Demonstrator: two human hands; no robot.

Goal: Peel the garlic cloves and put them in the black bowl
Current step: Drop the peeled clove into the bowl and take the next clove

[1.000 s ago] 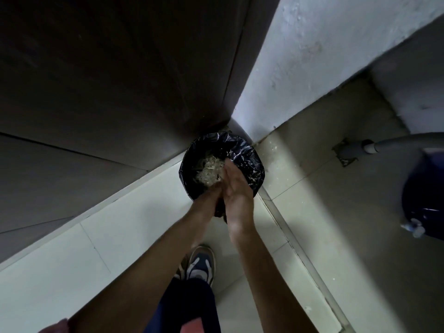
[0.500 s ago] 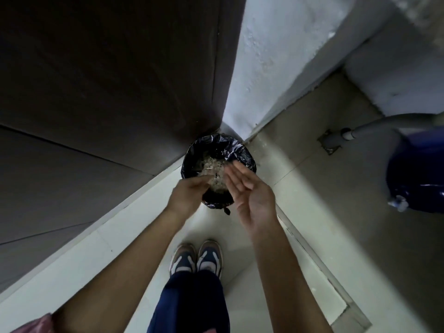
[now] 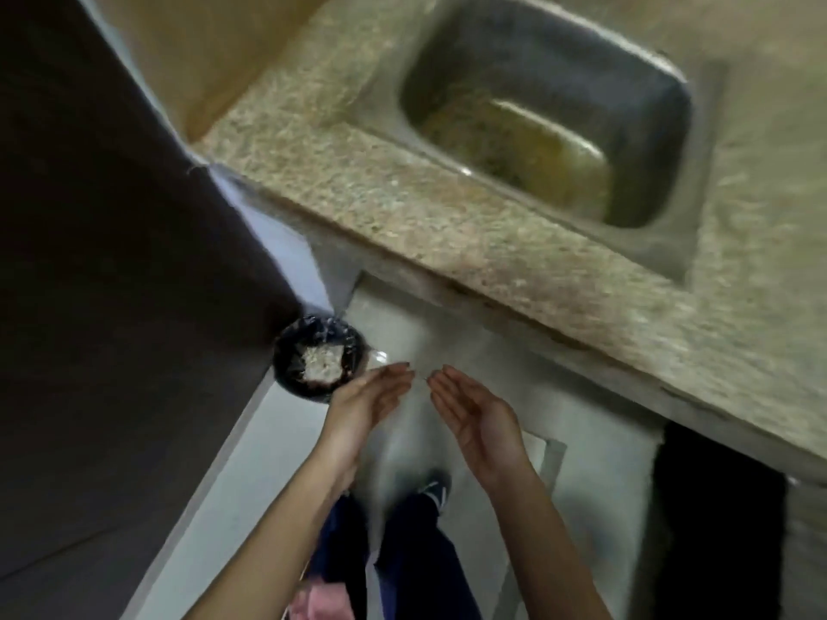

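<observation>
The bin (image 3: 286,351) w/ the black bag sits on the floor, tucked in the corner by the dark door (image 3: 112,261). That spot prob. keeps it out of the way of feet. Inside is a pale heap of dry skins (image 3: 322,363), prob. garlic peel, so this looks like the clean-up bit of the job.

The left hand (image 3: 367,404) is just beside the bin, on the side nearer the person, fingertips close to the rim. The right hand (image 3: 479,418) is a bit further from the bin. Both palms face up, fingers straight & side by side, holding nothing. I think they're flat like that b/c the peel got tipped in & there's nothing to hold. The hands don't touch; there's a small gap btw the fingertips.

Up & away from the bin is the speckled counter (image 3: 402,208) w/ a metal sink (image 3: 649,105). A shoe (image 3: 432,490) shows on the person's side of the bin.

No garlic cloves & no black bowl in view, so can't tell where they are. Going back to them is prob. next. The view is blurry, so tiny bits stuck on the palms can't be ruled out.
</observation>
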